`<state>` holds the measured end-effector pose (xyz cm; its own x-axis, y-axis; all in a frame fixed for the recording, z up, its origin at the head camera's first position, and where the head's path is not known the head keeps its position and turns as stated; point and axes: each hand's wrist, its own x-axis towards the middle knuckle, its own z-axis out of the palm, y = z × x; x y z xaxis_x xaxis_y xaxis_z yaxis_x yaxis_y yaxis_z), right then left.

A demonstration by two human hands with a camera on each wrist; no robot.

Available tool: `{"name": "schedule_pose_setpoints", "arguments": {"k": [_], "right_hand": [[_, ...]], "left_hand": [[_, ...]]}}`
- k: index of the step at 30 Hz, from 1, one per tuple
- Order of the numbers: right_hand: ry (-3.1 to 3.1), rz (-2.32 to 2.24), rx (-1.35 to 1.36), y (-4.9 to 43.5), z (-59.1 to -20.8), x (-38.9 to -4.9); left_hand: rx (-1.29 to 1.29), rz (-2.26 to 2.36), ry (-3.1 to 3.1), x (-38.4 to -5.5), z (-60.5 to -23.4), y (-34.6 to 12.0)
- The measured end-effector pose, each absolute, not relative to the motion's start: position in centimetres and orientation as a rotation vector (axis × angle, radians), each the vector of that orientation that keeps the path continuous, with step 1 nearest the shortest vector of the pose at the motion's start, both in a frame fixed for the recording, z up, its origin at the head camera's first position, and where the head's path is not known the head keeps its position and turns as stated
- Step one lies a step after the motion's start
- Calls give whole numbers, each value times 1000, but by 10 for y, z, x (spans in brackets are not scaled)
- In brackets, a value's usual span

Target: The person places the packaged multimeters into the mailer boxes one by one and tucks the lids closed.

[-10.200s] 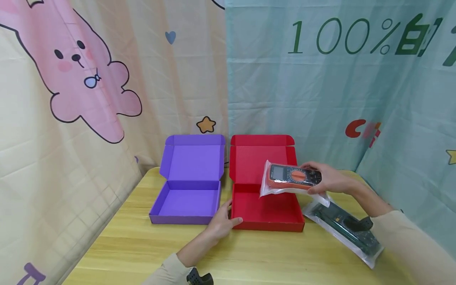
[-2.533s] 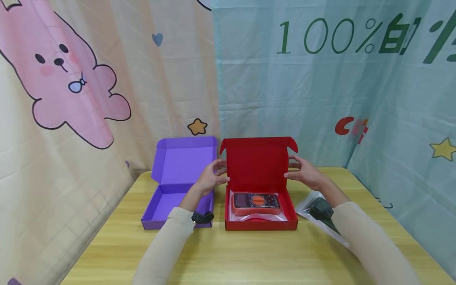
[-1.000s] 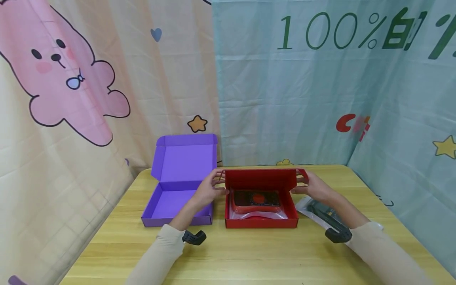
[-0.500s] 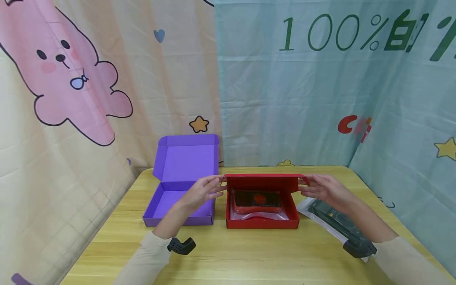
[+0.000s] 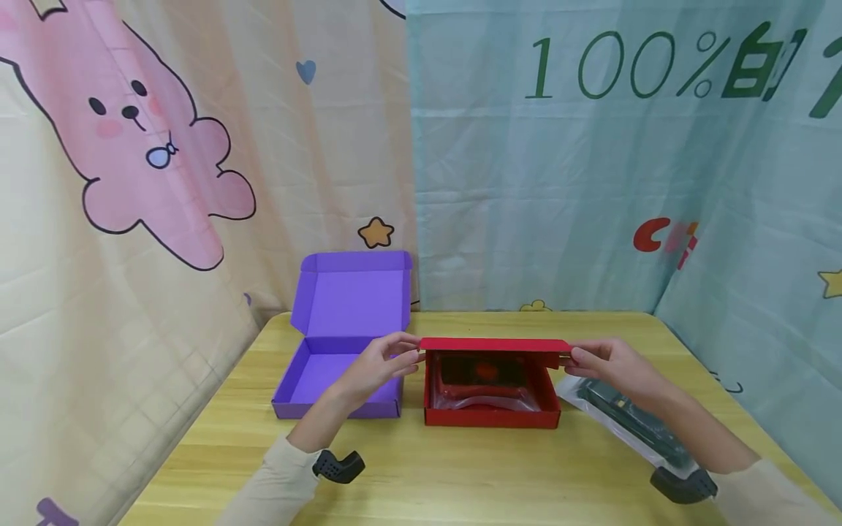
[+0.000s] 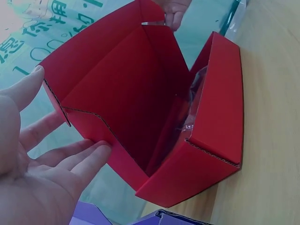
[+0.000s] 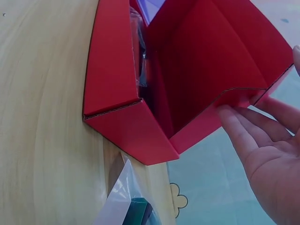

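A red cardboard box (image 5: pixel 491 418) lies in the middle of the table, its lid (image 5: pixel 495 344) partly lowered over it. Inside lies an orange and black multimeter (image 5: pixel 483 380) in a clear plastic bag, shaded by the lid. My left hand (image 5: pixel 376 369) touches the lid's left end. In the left wrist view its thumb is at the front flap's corner, with fingertips (image 6: pixel 102 147) against the side flap. My right hand (image 5: pixel 621 369) does the same at the right end. Its fingertips (image 7: pixel 227 115) rest on that side flap, as the right wrist view shows.
To the left stands a purple box (image 5: pixel 337 408) with its lid raised. A bagged dark green device (image 5: pixel 634 420) lies right of the red box, partly under my right forearm. Printed curtains (image 5: pixel 526 190) hang behind the wooden table (image 5: pixel 460 482).
Earlier my right hand held the bagged multimeter over the red box; it now lies inside. Both hands have swung the lid from upright down to low over the box, and its front flap now tilts down.
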<state>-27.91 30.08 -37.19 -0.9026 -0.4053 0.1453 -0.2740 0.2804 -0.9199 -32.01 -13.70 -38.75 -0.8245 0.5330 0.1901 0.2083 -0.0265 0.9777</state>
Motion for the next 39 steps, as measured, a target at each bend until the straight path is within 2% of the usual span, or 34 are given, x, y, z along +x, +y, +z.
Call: {"name": "schedule_pose_setpoints", "arguments": {"k": [21, 39], "right_hand": [[2456, -1567, -715, 306, -387, -270], [2542, -1460, -612, 306, -397, -264]], "left_hand": [[867, 1748, 2159, -310, -403, -147], [924, 1751, 1995, -308, -409, -150]]}}
